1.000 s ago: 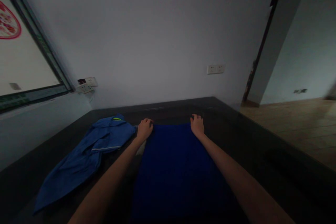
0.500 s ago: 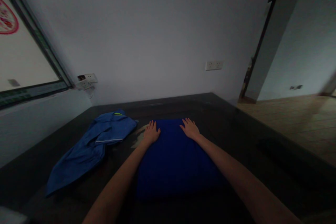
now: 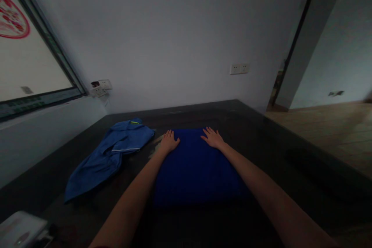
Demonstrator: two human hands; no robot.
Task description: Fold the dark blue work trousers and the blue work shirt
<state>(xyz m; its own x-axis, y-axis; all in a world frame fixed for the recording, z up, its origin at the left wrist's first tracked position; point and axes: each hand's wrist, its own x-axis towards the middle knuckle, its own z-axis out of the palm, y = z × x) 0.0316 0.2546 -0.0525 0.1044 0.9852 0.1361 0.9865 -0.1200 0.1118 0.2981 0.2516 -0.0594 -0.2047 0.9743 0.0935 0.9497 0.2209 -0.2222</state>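
My left hand [image 3: 170, 142]: fingers spread and loosely extended, laid on the far left corner of a deep-blue cloth [image 3: 196, 172], thumb pointing inward across it. Nothing gripped. My right hand [image 3: 212, 138]: same posture at the far right corner, fingers fanned forward and past the edge, thumb turned in toward the left. Nothing clenched here either; both hands press or rest from above, how hard I cannot tell.

The cloth lies flat between and below my hands, directly before me on a dark table [image 3: 261, 155]. Roughly four-sided, far edge straight and narrow, nearer part wider. Its right side runs partly under my right forearm; number of layers not readable in this light.

Just left of my left hand, a pale patch [image 3: 155, 146] on the table, object or reflection unclear. Further left, apart from the cloth, a lighter blue garment [image 3: 124, 139], rumpled and stretched slantwise toward me, with a white stripe and a yellow-green mark near its far end. Lower left corner: a whitish object [image 3: 21, 226], blurred and cut by the frame.

Beyond the table's far edge, a grey wall [image 3: 174, 38]. Double socket [image 3: 240, 69] on it, right of centre; more outlets [image 3: 101, 87] in the left corner, beside a window [image 3: 29, 66] bearing a red round design. Off to the right, tan floor [image 3: 325, 124], dimly lit.
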